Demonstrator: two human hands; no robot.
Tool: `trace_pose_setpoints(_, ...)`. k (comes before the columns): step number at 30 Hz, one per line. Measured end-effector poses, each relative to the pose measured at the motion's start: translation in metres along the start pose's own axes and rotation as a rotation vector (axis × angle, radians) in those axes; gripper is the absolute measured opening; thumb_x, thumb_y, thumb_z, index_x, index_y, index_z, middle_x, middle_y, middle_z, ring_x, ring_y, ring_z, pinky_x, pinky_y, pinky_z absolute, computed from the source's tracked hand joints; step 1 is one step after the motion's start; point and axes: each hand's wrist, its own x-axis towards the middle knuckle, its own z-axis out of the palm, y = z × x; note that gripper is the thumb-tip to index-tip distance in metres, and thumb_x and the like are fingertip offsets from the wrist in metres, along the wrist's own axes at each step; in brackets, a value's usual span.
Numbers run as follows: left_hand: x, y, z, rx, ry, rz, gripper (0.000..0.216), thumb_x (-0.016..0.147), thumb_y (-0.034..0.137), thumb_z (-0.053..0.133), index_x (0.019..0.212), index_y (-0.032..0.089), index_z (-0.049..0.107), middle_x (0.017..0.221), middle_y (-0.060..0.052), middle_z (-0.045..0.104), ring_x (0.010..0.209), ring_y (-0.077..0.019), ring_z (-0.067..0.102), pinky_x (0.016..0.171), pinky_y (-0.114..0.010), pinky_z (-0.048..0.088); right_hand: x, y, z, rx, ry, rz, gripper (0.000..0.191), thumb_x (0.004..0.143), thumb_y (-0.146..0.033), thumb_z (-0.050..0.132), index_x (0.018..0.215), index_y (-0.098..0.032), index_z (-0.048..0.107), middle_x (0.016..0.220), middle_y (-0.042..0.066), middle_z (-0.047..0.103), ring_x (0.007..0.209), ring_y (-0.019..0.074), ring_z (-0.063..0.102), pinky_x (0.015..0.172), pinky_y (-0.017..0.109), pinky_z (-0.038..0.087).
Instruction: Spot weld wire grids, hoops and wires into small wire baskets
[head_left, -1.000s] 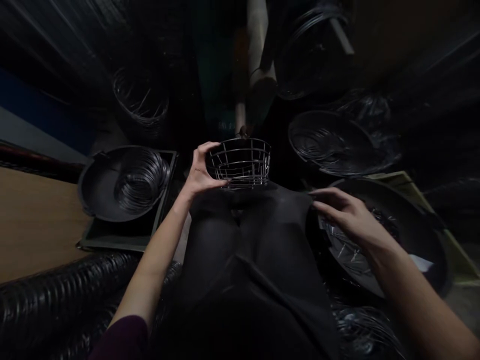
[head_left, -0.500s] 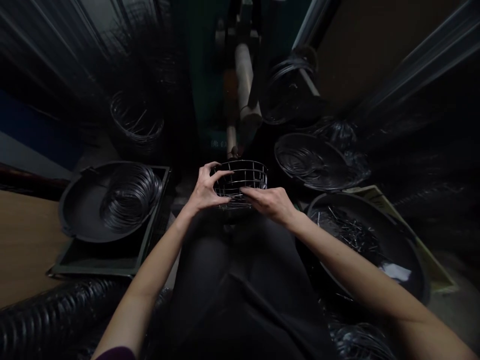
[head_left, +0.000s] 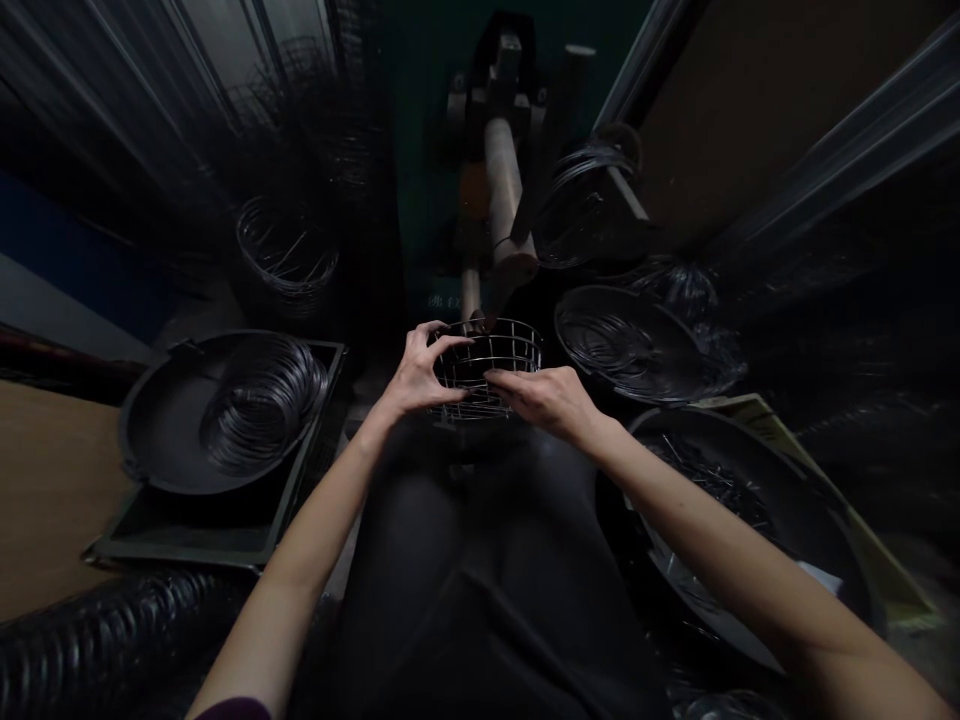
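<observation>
Wire basket (head_left: 487, 368) was clasped between left hand (head_left: 418, 376) and right hand (head_left: 546, 400), both grips closed on opposite sides, bracing its frame against turning.

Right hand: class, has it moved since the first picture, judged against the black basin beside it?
Yes: the right hand moved left, from the black basin to the wire basket.

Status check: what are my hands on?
Left hand curled round wire basket; right hand resting on it. Wire coil in black pan to the left.
</observation>
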Motion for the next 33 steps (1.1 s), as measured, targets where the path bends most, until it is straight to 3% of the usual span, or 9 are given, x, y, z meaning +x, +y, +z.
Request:
trace_pose_setpoints(7,0.009,-0.004,-0.004,-0.022,-0.004,-0.008,0.071,0.056,0.036,0.088,0.122,0.027,0.062,0.130,-0.009,0.043,0.129,-0.0311,0.043,0.113,-0.049,0.038,0.010,0.002,-0.001,0.020,-0.001,0.032,0.030,0.097,-0.033,0.051,0.120,-0.028,0.069,0.106,0.000,0.075,0.082,0.0162,0.072,0.054,0.024,0.041)
trace_pose_setpoints(10,0.009,-0.004,-0.005,-0.030,0.019,0.000,0.071,0.055,0.038,0.088,0.120,0.027,0.063,0.127,-0.008,0.047,0.127,-0.0299,0.046,0.113,-0.048,0.038,0.004,0.001,0.001,0.043,0.062,0.069,0.030,0.097,-0.032,0.050,0.122,-0.028,0.068,0.107,0.002,0.075,0.085,0.0153,0.071,0.059,0.023,0.043)
trace_pose_setpoints(14,0.017,-0.007,-0.007,-0.036,0.035,-0.024,0.071,0.054,0.038,0.089,0.119,0.026,0.064,0.127,-0.009,0.048,0.126,-0.0299,0.048,0.113,-0.047,0.038,0.000,0.003,0.006,0.016,0.188,0.203,0.023,0.096,-0.028,0.051,0.105,-0.023,0.072,0.104,0.005,0.073,0.078,0.0138,0.066,0.057,0.023,0.041)
trace_pose_setpoints(27,0.052,-0.026,-0.011,-0.027,0.034,-0.039,0.072,0.054,0.042,0.088,0.119,0.024,0.064,0.125,-0.008,0.051,0.123,-0.0292,0.049,0.110,-0.046,0.039,0.031,0.026,0.019,0.090,0.276,0.298,0.017,0.093,-0.031,0.056,0.093,-0.020,0.069,0.090,0.005,0.061,0.072,0.0148,0.055,0.058,0.025,0.036)
trace_pose_setpoints(31,0.069,-0.032,-0.015,-0.042,0.028,-0.047,0.071,0.051,0.043,0.089,0.115,0.023,0.065,0.119,-0.006,0.056,0.118,-0.0274,0.053,0.109,-0.045,0.041,0.050,0.027,0.018,0.109,0.268,0.340,0.013,0.090,-0.029,0.059,0.092,-0.020,0.068,0.090,0.006,0.062,0.072,0.0165,0.055,0.061,0.027,0.039)
trace_pose_setpoints(33,0.074,-0.031,-0.015,-0.043,0.031,-0.021,0.071,0.051,0.049,0.088,0.113,0.022,0.065,0.118,-0.006,0.058,0.118,-0.0270,0.054,0.108,-0.043,0.042,0.045,0.027,0.017,0.126,0.289,0.350,0.014,0.089,-0.028,0.060,0.098,-0.020,0.068,0.093,0.006,0.063,0.074,0.0172,0.057,0.064,0.028,0.042)
